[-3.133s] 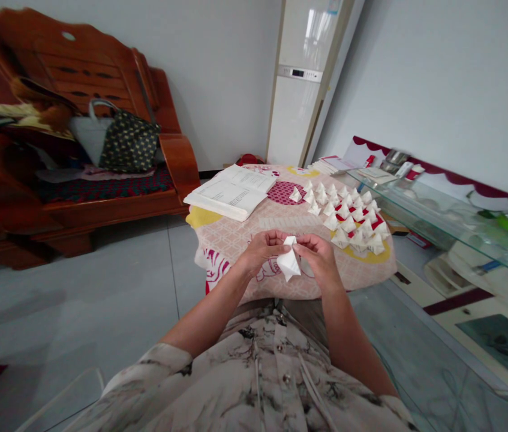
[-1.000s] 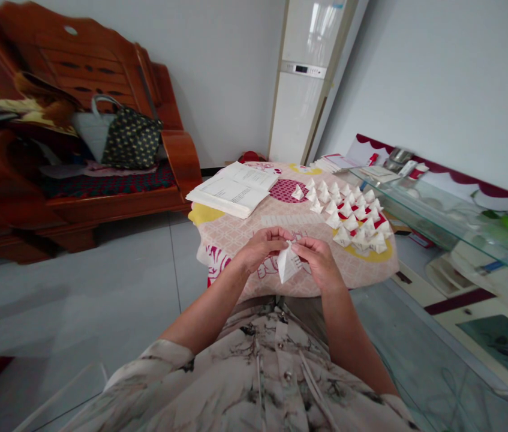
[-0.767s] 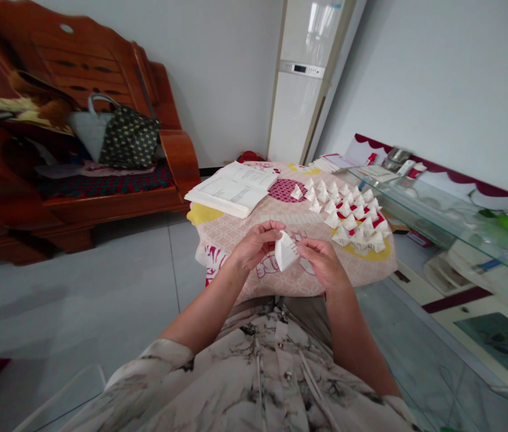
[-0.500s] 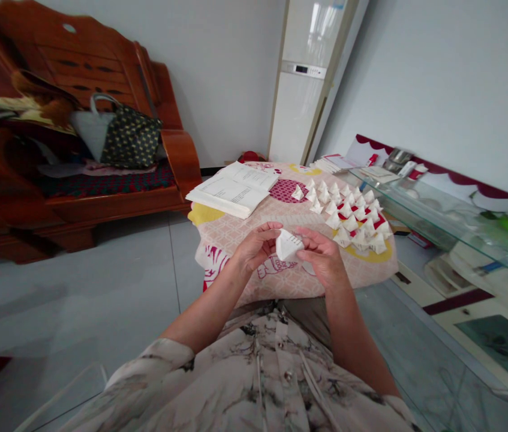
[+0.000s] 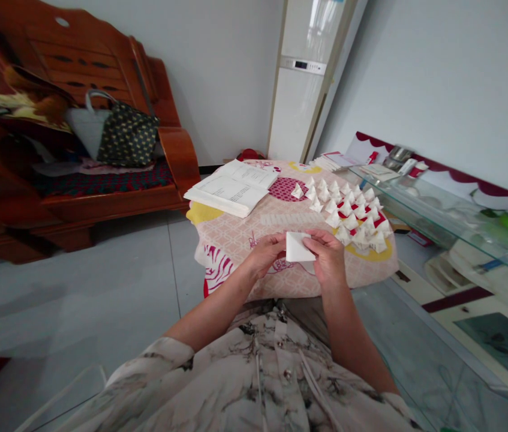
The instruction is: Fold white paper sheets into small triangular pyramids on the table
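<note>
A small square of folded white paper (image 5: 297,248) is held up above the near part of the cloth-covered table (image 5: 231,240). My left hand (image 5: 266,254) pinches its left edge. On the other side, my right hand (image 5: 327,251) grips the right edge, with the thumb lying over the front face. The face toward me looks blank and flat. Beyond my right hand stand several folded paper pieces (image 5: 351,222) with pointed tips, set close together in rows. An open stack of printed sheets (image 5: 231,189) lies on the far left of the table.
To the right runs a glass-topped cabinet (image 5: 451,228) with small items on it. A wooden bench (image 5: 177,162) with bags (image 5: 128,135) stands at the left. A tall white air conditioner (image 5: 296,108) is in the corner.
The paper was an opened-up, angular shape with print showing; now it is a flat blank square. Both hands have shifted slightly right, and my right fingers now lie over its edge.
</note>
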### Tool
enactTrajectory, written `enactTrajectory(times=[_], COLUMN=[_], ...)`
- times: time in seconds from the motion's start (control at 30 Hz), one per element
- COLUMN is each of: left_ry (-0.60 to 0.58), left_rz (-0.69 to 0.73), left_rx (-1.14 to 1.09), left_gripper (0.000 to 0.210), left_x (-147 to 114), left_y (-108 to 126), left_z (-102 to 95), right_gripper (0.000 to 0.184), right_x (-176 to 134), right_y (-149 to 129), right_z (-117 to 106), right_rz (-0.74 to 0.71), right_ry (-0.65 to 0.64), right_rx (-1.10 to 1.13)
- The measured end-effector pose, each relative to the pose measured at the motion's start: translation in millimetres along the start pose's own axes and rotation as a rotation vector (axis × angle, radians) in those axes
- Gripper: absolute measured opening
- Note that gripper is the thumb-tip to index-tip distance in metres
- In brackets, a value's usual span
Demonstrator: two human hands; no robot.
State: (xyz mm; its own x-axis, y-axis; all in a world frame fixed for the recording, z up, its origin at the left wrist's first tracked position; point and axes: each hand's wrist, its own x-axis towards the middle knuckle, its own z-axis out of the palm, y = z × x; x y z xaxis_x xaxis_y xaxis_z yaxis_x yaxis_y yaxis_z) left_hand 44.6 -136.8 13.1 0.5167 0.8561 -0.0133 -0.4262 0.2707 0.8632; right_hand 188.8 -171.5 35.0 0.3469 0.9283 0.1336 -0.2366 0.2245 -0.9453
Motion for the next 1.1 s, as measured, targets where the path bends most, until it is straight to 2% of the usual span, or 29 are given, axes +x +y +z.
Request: enactTrajectory(times=[0.17,0.33,0.47,0.57,0.67,0.73,0.8,0.97,1.1], left_ry=[0.067,0.032,0.104,0.116,0.104,0.121,0.152,0.236,0.302], left_rz=[-0.015,0.068,0.020,-0.031,-0.045,-0.016,0.029,0.114,0.193], left_rx=[-0.049,0.119,0.021,-0.058,-0.068,-0.065,-0.064,-0.052,-0.041], left_gripper=[0.058,0.049,0.046,0.043,0.042,0.041,0.041,0.048,0.051], left_x=[4,3,4,7,13,17,20,23,23], left_y=[2,3,8,14,20,22,22,18,14], left_z=[0.0,-3.2,-6.7,-11.9,-16.8,-18.2,-17.9,-14.1,-11.8], right_gripper=[0.028,0.031,0.029,0.029,0.035,0.040,0.043,0.045,0.040], right_x=[1,4,10,16,19,19,18,22,26], right_y=[5,7,3,1,4,7,10,9,8], right_z=[2,5,2,-5,-9,-8,-5,0,3], right_rz=[0.029,0.016,-0.063,-0.089,-0.006,0.093,0.167,0.242,0.232], right_ry=[0.051,-0.058,0.046,0.103,-0.031,-0.147,-0.210,-0.260,-0.279], right_rx=[-0.015,-0.093,-0.135,-0.211,-0.282,-0.281,-0.250,-0.172,-0.184])
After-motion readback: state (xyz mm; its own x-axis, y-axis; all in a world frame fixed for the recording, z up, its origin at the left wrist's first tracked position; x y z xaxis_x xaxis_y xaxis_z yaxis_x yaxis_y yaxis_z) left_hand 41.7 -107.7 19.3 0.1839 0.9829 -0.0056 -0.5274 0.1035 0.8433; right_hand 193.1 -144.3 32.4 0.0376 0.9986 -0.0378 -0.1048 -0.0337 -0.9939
